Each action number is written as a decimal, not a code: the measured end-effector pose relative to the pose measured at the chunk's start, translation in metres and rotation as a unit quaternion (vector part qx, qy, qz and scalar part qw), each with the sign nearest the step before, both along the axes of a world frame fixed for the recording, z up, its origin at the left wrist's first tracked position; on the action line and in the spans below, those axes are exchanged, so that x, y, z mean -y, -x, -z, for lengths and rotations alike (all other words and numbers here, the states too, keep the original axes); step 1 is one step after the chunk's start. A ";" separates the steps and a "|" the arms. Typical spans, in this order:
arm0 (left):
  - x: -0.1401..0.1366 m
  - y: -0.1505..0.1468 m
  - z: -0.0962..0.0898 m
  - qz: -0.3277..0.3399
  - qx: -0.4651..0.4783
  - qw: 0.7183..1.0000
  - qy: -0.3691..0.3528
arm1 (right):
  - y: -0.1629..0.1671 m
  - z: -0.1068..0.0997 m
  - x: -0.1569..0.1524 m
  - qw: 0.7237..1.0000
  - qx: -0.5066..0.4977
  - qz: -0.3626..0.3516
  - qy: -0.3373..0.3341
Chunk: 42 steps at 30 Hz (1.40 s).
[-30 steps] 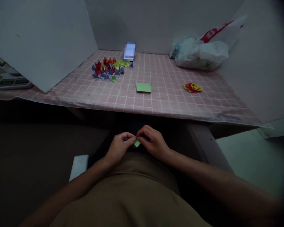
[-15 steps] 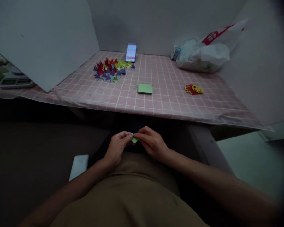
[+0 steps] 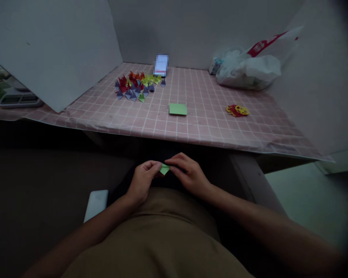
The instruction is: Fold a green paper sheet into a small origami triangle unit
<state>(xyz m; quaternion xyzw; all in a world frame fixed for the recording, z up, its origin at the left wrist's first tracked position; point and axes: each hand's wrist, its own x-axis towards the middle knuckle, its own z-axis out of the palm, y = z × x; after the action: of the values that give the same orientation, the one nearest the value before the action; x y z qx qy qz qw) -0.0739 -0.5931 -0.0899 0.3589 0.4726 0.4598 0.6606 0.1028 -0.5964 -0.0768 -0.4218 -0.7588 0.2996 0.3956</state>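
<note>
Low over my lap, in front of the table's edge, I hold a small folded piece of green paper [image 3: 164, 170] with a point facing down toward me. My left hand [image 3: 143, 179] pinches its left side between thumb and fingers. From the other side, my right hand [image 3: 190, 173] has its thumb and fingertips at the paper's right edge, the index finger stretched along the top. The fingers partly cover the paper, so its far side is hidden.
On the pink checked tablecloth [image 3: 208, 127] lie a stack of green paper [image 3: 178, 109], several folded paper figures [image 3: 133, 90], red and yellow loops [image 3: 237, 111] and a plastic bag [image 3: 249, 71]. A lit phone [image 3: 161, 65] leans at the back. A white slab [image 3: 96, 204] lies left of me.
My right index finger has lifted off the paper's top and the right hand has shifted slightly right. More of the green paper shows. The left hand keeps its pinch.
</note>
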 end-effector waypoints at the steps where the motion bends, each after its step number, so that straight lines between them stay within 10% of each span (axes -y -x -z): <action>1: 0.000 0.000 -0.001 -0.007 -0.012 1.000 -0.007 | 0.000 -0.001 -0.001 0.997 -0.045 0.027 0.049; 10: 0.001 0.001 -0.003 -0.006 -0.094 0.993 -0.066 | 0.006 0.003 -0.004 0.949 -0.191 0.023 0.251; 27: 0.002 0.000 -0.001 0.038 -0.033 0.999 -0.013 | 0.010 -0.005 -0.001 0.878 -0.304 0.047 0.368; 42: 0.004 -0.001 -0.008 0.052 -0.091 0.992 -0.072 | 0.008 -0.001 -0.002 0.876 -0.306 0.021 0.372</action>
<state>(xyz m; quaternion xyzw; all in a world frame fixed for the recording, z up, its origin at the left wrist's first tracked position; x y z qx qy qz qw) -0.0728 -0.5975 -0.0822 0.4702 0.4772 0.4232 0.6100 0.0949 -0.5948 -0.0756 -0.4412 -0.4234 0.6655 0.4278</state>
